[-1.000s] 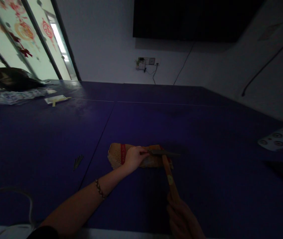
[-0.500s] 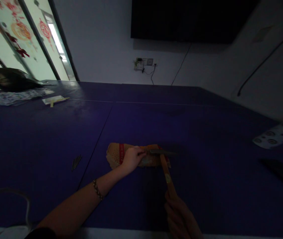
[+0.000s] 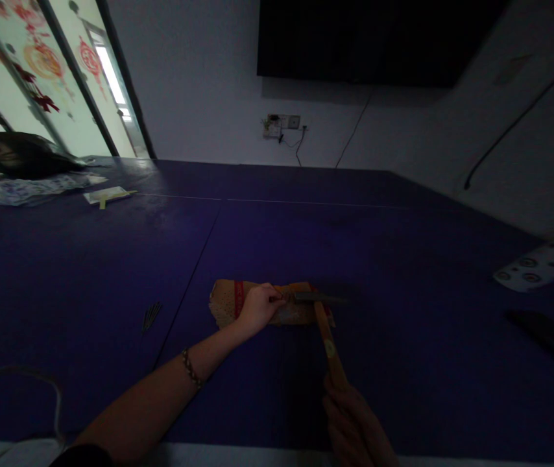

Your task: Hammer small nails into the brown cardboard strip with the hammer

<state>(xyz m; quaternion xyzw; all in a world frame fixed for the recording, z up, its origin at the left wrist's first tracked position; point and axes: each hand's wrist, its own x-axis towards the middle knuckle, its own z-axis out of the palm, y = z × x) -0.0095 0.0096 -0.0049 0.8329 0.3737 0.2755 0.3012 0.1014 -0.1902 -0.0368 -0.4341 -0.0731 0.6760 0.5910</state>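
Observation:
A tan block or folded pad (image 3: pixel 225 302) with a red band and many small dark holes lies on the purple tabletop; its material is hard to tell in this dim light. My left hand (image 3: pixel 258 307) rests on it, thumb and forefinger pinched together around something too small to make out. A hammer with a wooden handle (image 3: pixel 329 344) is gripped in my right hand (image 3: pixel 357 418). Its dark metal head (image 3: pixel 312 297) is over the right part of the tan piece, just right of the pinched fingertips. Several thin dark nails (image 3: pixel 151 316) lie in a small bunch to the left.
The purple tabletop (image 3: pixel 277 246) reaches to the wall. A black bag (image 3: pixel 24 155) and a white packet (image 3: pixel 106 195) lie at the far left. A pale cable (image 3: pixel 56 402) curves at the lower left. On the right are a patterned sheet (image 3: pixel 532 267) and a dark flat object (image 3: pixel 544 331).
Hardly anything differs. The whole view has shifted very slightly; both hands, the hammer and the tan piece keep their places relative to each other.

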